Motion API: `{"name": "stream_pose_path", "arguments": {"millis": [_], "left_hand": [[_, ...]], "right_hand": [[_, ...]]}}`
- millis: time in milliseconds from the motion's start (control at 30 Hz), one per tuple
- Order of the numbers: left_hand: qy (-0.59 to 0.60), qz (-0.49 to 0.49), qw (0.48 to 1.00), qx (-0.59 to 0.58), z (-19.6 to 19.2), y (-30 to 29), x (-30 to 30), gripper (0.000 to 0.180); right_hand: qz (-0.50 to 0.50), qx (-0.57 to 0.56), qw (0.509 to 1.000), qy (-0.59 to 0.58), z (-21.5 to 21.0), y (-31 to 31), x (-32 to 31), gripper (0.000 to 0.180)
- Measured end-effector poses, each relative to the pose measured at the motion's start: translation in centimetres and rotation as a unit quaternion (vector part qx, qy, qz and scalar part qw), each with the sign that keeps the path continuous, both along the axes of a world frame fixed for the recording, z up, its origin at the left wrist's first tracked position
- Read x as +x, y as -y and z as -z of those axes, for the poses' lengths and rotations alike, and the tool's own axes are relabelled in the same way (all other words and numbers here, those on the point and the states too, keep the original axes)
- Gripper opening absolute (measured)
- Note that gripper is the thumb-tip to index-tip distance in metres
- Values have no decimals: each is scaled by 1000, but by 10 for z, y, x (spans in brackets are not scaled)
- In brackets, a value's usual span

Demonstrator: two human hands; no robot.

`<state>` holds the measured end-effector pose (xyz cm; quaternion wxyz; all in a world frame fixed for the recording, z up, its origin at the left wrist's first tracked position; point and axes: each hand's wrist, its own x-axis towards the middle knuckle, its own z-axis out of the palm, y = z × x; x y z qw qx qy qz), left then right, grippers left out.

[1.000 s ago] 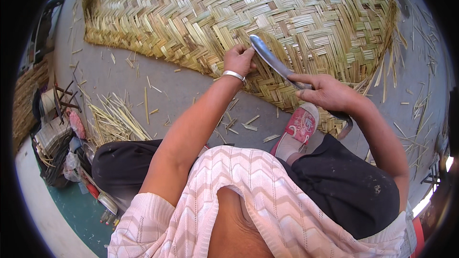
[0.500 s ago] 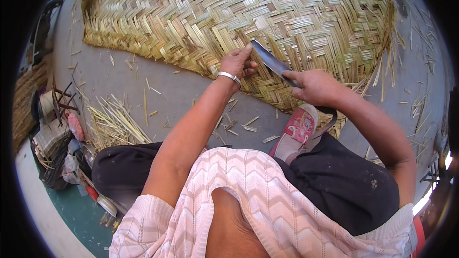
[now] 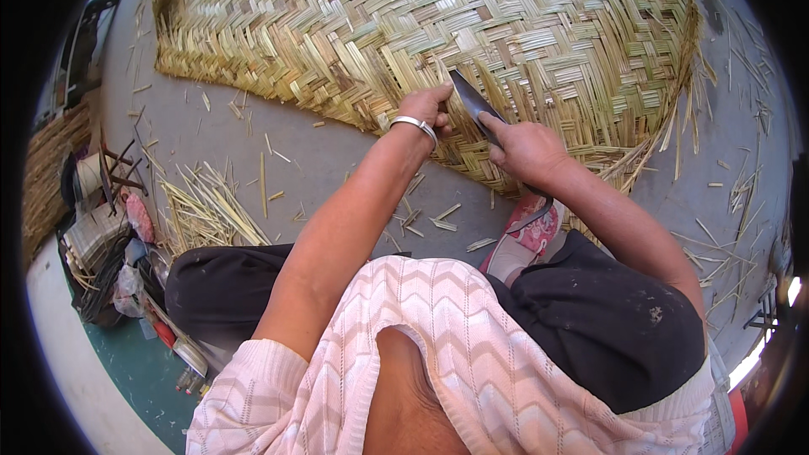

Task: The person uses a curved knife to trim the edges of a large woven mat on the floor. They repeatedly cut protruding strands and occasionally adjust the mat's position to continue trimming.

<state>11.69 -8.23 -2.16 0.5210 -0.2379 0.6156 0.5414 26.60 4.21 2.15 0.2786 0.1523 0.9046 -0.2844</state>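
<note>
A large woven mat of flat, pale green and yellow plant strips lies in front of me. At its near edge my left hand, with a silver bangle at the wrist, is closed in a pinch on a plant strip. My right hand grips a knife with a broad, dark metal blade. The blade slants up and left over the weave, its tip close to my left fingertips. A curved dark tail of the tool shows below my right hand; the handle is mostly hidden in the palm.
A heap of loose strips lies on the grey floor to the left, with offcuts scattered around. Farther left are bags and bundles beside a small dark rack. My pink shoe touches the mat's near corner.
My right hand and the knife have shifted left and slightly up, bringing the blade steeper beside my left hand. The left hand stays at nearly the same spot on the mat edge.
</note>
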Motion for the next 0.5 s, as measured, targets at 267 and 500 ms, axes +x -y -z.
{"name": "stream_pose_path", "arguments": {"millis": [267, 500], "left_hand": [[119, -7, 993, -7, 4, 7, 9, 17], [-20, -29, 996, -84, 25, -16, 5, 23]], "right_hand": [[-2, 1, 1000, 10, -4, 0, -5, 63], [0, 11, 1000, 8, -1, 0, -4, 64]]}}
